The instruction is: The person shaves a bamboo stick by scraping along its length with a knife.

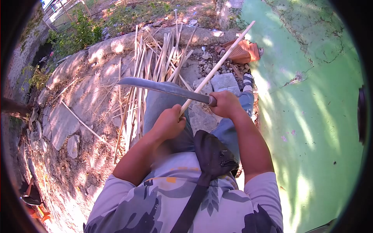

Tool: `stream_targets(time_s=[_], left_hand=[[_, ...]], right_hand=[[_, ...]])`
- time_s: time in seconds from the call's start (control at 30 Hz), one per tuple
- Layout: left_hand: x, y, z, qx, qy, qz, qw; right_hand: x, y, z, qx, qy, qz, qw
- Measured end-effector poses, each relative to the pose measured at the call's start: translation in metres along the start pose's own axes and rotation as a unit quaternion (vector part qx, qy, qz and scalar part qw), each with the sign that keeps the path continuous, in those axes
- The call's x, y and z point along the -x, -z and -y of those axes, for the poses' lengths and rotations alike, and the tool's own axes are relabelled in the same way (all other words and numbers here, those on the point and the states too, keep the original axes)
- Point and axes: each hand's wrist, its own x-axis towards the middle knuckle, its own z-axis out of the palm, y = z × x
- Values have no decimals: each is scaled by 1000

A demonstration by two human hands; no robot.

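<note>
My right hand (225, 104) is closed around the handle of a machete (161, 87), whose long blade reaches out to the left above my knee. My left hand (169, 122) grips the lower end of a pale wooden stick (227, 54), which slants up and away to the right. Blade and stick cross close in front of my hands; whether they touch I cannot tell. Beyond the blade, many thin split strips (165, 58) lie in a loose pile on the ground, partly hidden by my leg.
A green wall (311, 97) rises along the right side. Grey stone blocks (225, 82) and an orange-brown crumpled piece (244, 51) lie beside it. Cracked, uneven ground (70, 124) spreads left, with a single strip (86, 126) on it. A black bag (213, 153) hangs across my front.
</note>
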Motion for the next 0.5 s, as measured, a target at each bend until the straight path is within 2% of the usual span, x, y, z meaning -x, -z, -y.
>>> stream_targets(time_s=[0.1, 0.27, 0.37, 0.5], left_hand=[[-3, -2, 3, 12, -5, -18, 1000], [-3, -4, 12, 37, -4, -31, 999], [-1, -4, 13, 33, -10, -21, 999], [-6, -5, 14, 51, -20, -37, 998]], right_hand=[[-9, 3, -5, -2, -13, 11, 1000], [-1, -10, 12, -84, 7, -11, 996], [-6, 2, 5, -7, 24, 6, 1000], [-16, 12, 1, -12, -25, 22, 999]])
